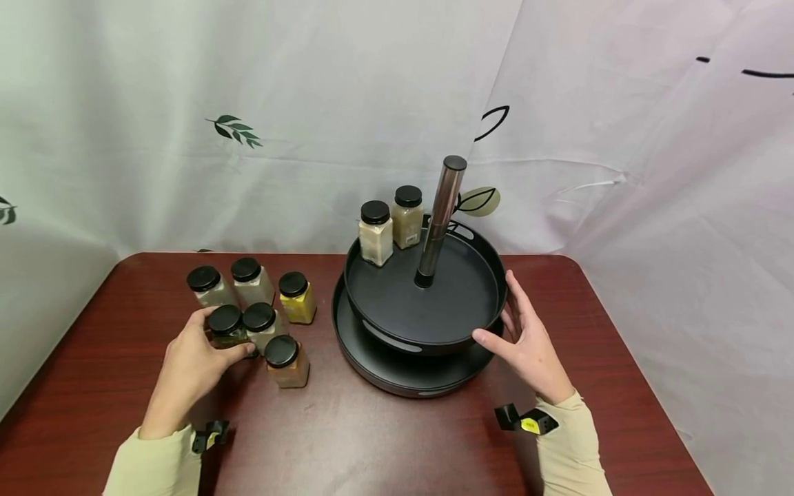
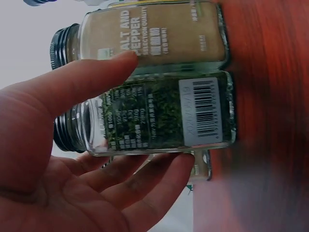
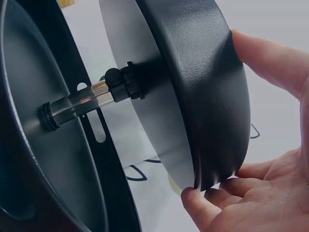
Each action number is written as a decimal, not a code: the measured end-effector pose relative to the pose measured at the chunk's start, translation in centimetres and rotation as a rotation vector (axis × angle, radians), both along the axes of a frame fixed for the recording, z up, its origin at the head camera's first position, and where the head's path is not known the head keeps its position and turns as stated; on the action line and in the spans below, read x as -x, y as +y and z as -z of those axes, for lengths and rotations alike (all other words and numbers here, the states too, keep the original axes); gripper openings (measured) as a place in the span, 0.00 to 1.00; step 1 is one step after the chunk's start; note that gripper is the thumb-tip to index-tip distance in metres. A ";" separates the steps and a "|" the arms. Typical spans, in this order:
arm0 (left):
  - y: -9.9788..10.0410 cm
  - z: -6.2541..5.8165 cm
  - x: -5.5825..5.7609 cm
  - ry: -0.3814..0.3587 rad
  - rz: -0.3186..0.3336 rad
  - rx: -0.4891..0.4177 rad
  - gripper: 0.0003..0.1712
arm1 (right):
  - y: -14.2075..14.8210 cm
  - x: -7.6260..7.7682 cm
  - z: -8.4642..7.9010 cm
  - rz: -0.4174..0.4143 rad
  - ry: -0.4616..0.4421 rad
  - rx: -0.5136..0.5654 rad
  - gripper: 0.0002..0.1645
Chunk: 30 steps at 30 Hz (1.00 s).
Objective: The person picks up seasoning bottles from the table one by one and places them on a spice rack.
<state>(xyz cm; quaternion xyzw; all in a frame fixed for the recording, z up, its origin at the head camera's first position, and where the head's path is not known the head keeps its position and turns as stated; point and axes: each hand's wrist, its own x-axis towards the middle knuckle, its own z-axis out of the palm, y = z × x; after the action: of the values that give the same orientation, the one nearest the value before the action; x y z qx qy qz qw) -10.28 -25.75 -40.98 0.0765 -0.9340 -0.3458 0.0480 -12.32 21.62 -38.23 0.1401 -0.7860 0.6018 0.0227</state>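
My left hand [image 1: 194,366] holds a glass spice jar of green herbs [image 2: 149,116] between thumb and fingers, among other jars at the table's left. A salt and pepper jar [image 2: 159,36] stands right against it, close under the thumb. My right hand [image 1: 527,344] grips the outer wall of the upper tray [image 1: 459,310] of a black two-tier tray stand, thumb and fingertips spread along its curve. The lower tray [image 3: 53,159] sits beneath, joined by a clear post [image 3: 79,106]. Two filled jars, one whitish [image 1: 375,238] and one tan [image 1: 407,220], stand on the upper tray.
Around the left hand are a yellow jar [image 1: 298,303], a brown jar [image 1: 288,365] and more black-capped jars [image 1: 251,282]. A post [image 1: 442,213] rises from the upper tray. The reddish-brown table [image 1: 347,441] ends at a pale curtain [image 1: 298,193] behind.
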 end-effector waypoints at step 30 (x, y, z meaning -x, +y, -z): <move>-0.5 -0.9 -0.4 0.109 -0.057 0.081 0.43 | 0.3 -0.3 -0.6 0.006 0.004 -0.016 0.50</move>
<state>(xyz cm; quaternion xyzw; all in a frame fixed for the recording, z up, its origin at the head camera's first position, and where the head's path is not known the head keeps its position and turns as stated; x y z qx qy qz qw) -9.86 -26.20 -40.08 0.0820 -0.9407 -0.3097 0.1115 -11.98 21.88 -37.65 0.1392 -0.7910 0.5952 0.0252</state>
